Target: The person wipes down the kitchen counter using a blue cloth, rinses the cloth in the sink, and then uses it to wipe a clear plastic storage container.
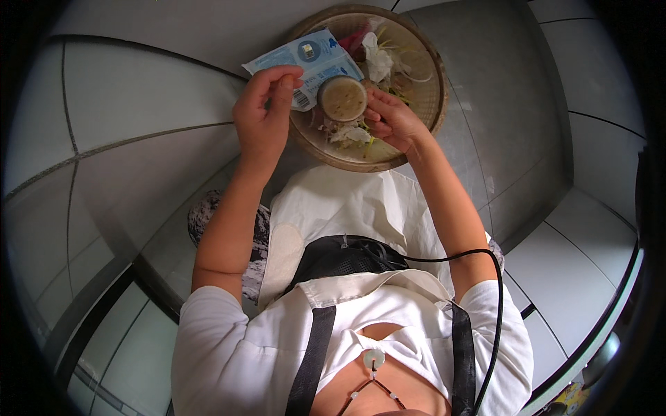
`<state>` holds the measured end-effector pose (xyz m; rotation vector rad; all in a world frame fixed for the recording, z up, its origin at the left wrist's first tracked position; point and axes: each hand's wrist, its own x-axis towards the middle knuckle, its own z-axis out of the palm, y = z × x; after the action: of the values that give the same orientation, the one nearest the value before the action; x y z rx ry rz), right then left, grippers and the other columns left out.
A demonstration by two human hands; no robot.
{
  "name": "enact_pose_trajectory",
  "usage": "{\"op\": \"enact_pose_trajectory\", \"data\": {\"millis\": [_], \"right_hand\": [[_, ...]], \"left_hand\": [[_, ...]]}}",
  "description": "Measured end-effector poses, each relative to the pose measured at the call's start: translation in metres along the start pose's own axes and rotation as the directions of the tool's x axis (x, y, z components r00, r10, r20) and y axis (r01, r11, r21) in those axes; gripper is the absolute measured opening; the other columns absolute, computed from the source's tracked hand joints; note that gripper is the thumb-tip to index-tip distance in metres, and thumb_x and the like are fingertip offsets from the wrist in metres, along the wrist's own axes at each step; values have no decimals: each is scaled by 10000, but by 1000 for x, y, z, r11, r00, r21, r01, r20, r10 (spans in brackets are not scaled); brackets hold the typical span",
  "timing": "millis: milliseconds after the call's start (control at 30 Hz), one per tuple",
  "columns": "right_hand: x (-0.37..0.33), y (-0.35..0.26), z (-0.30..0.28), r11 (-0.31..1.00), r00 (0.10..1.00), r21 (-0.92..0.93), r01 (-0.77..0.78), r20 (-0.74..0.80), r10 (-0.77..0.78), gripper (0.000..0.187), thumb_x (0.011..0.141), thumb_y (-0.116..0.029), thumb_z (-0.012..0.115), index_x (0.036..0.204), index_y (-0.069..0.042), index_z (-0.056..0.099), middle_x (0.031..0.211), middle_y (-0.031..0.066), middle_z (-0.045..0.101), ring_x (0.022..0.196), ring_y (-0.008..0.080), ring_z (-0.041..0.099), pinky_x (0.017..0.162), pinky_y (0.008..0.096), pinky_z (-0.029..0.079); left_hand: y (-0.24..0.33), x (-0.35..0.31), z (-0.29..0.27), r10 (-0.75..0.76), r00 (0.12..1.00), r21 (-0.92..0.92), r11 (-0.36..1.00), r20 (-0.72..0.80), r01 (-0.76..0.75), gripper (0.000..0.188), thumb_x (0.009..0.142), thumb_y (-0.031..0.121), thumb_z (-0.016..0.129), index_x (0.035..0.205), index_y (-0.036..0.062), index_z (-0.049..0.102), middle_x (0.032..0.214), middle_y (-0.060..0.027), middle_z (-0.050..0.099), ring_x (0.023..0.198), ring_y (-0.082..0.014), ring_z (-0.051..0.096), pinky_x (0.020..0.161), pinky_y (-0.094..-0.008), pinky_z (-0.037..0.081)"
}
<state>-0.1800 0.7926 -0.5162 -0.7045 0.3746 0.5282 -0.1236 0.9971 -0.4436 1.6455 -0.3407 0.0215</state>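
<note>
My right hand (392, 119) grips a small round cup (342, 99) by its right side. The cup has a pale rim and a cloudy brownish inside with small specks, and is held over a round waste basket (442, 90). To the left of the cup, my left hand (267, 111) is closed, thumb and forefinger pinched together. Whatever the pinch holds, if anything, is too small to make out. Behind those fingertips, a blue and white packet (326, 68) lies across the basket's left rim; I cannot tell whether the fingers touch it.
Inside the basket are crumpled white tissue (377, 59), yellow-green plant scraps (402, 66) and a pinkish-red wrapper (354, 39). Grey floor tiles (499, 83) lie right of it, and pale tiled panels (139, 97) stand left. A black cable (499, 298) runs over my right arm.
</note>
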Motion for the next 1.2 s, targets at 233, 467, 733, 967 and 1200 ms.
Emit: {"op": "enact_pose_trajectory", "data": {"millis": [233,467,733,967,1200], "right_hand": [[-16,-14,3,951,981,-303,60,-160,-113,137,892,-214,476,881,-83,512,639,-20,446,453,37,321,385,175,218],[-29,-55,-10,954,913,-90,285,-278,-299,107,890,-208,492,849,-110,479,655,-17,455,441,33,324,371,162,216],[-22,-92,2,897,842,-315,311,-345,-414,105,892,-202,478,906,-100,501,629,-33,433,446,30,307,393,174,215],[13,-111,19,936,967,-251,246,-6,-255,107,900,-187,456,844,-102,488,607,-47,403,426,19,287,373,167,203],[36,-100,13,940,985,-298,166,105,-141,120,909,-221,442,847,-123,471,593,-51,384,419,24,271,362,172,186]], "left_hand": [[-1,-2,-3,-65,998,24,998,5,65,132,888,75,483,958,6,570,932,-60,608,830,-126,584,760,-245,452],[3,-1,2,-80,995,48,996,63,77,129,883,70,484,956,5,569,925,-50,600,824,-120,571,760,-246,444],[2,2,11,-52,998,45,998,43,50,100,850,21,505,914,5,580,831,-44,608,765,-103,579,677,-220,442],[-2,-3,9,-53,995,68,997,85,48,111,869,63,503,935,6,573,871,-48,596,796,-111,563,734,-232,439],[2,0,0,332,937,492,800,111,-342,277,768,22,570,1041,23,526,1051,-112,550,989,-260,501,860,-353,384]]}}
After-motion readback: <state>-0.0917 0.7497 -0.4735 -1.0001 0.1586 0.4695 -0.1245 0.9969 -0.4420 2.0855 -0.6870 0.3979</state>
